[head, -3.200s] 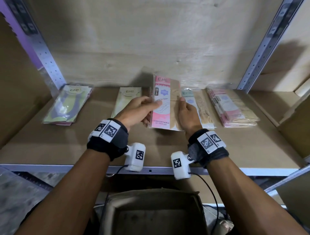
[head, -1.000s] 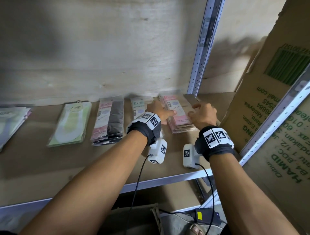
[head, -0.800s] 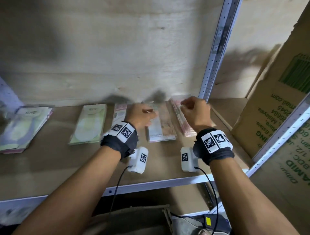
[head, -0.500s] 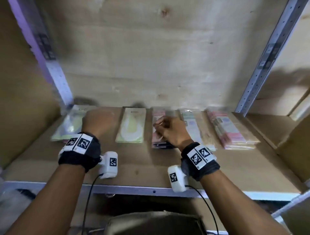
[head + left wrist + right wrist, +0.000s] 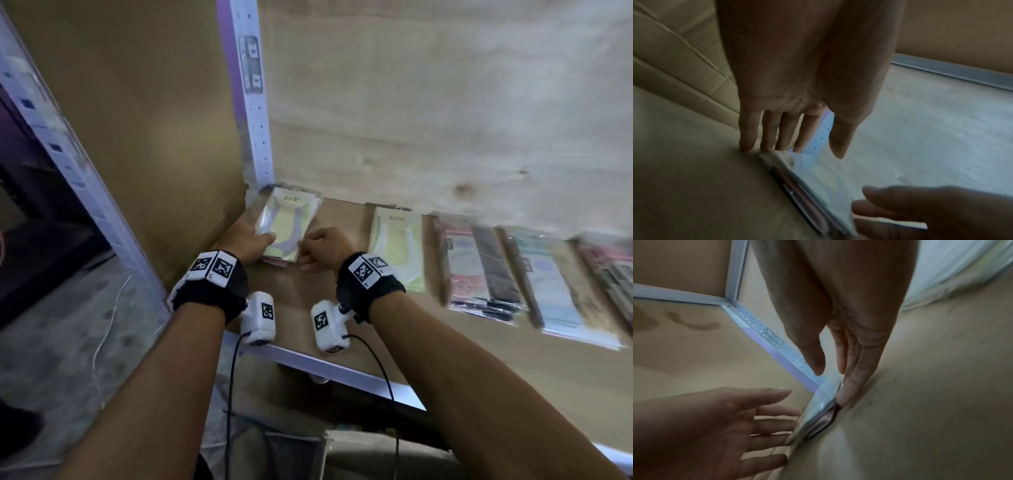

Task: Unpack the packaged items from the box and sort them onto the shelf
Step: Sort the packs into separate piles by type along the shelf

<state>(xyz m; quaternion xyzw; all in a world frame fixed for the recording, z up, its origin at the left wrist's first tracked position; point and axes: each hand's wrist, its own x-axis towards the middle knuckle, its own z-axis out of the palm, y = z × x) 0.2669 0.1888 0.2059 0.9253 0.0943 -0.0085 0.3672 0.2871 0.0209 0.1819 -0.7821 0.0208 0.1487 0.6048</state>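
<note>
1. I see my left hand (image 5: 247, 241) and my right hand (image 5: 322, 247) on the two sides of the pack pile (image 5: 286, 226), which lies in the far left corner of the shelf (image 5: 472, 346).
2. My left fingers (image 5: 766, 133) are straight and spread, and their tips touch the left edge of the pile. My right fingers (image 5: 849, 382) are straight too and press flat on the right edge. Neither hand pinches anything.
3. I think a hard push could make the slippery packs slide off each other, and the pile would go crooked.
4. I think a push too far left could jam the pile into the cardboard wall (image 5: 164, 130) and the metal post (image 5: 255, 137), and a pack could bend.
5. The next pack (image 5: 399, 246) lies near my right wrist. I think my arm could bump it if I pull back fast.
6. The top pack is flat, clear and shiny, with a pale yellow-green shape and the letters ENE on it. A pink one peeks out under it.
7. More packs lie in a row to the right, but they look too blurry to read.
</note>
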